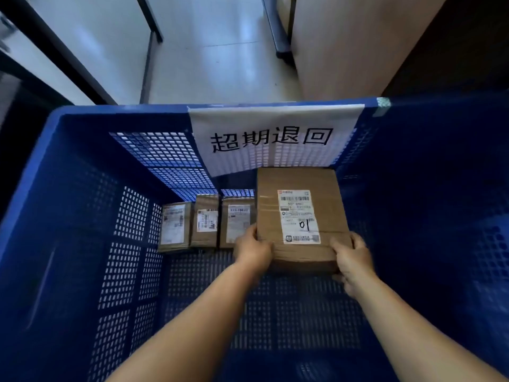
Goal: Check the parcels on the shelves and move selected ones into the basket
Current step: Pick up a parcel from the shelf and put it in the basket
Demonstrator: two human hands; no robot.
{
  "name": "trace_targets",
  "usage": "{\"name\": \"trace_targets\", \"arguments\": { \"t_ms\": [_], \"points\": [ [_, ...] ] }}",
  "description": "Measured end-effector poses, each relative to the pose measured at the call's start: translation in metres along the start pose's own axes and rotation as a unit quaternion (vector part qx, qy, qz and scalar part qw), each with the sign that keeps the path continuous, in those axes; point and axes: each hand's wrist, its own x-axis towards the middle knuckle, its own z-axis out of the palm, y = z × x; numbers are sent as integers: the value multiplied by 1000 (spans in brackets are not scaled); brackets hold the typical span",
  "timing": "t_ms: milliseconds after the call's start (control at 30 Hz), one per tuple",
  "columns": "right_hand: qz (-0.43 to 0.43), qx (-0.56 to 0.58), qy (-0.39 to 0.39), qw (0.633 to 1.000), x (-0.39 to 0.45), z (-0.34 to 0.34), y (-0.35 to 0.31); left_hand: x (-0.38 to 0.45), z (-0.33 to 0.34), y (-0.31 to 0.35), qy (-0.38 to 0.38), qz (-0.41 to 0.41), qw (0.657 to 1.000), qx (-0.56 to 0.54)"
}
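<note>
- The left hand [252, 250] and right hand [351, 260] clasp the near corners of one large parcel [298, 216], fingers curled round its edges, at the far right inside the blue basket [82, 216].
- Three small parcels [205, 224] stand in a row just left of it.
- One paper sign [272, 139] hangs on the far wall.
</note>
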Motion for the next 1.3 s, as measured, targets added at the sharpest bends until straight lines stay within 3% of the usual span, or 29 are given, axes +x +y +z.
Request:
{"name": "trace_targets", "arguments": {
  "t_ms": [333,633,934,1134,1300],
  "points": [
    [9,-53,41,998,91,28,77,90,38,-70,-29,-7,1000,8],
    [15,-81,57,995,136,57,106,165,57,-135,-47,-44,998,10],
    [35,-118,44,991,137,69,98,134,53,-100,-89,-40,994,51],
    [4,-101,27,995,96,71,64,116,42,-85,-72,-4,997,-18],
    [-22,-65,-2,998,39,68,25,48,17,-23,-21,3,999,-48]
  ]
}}
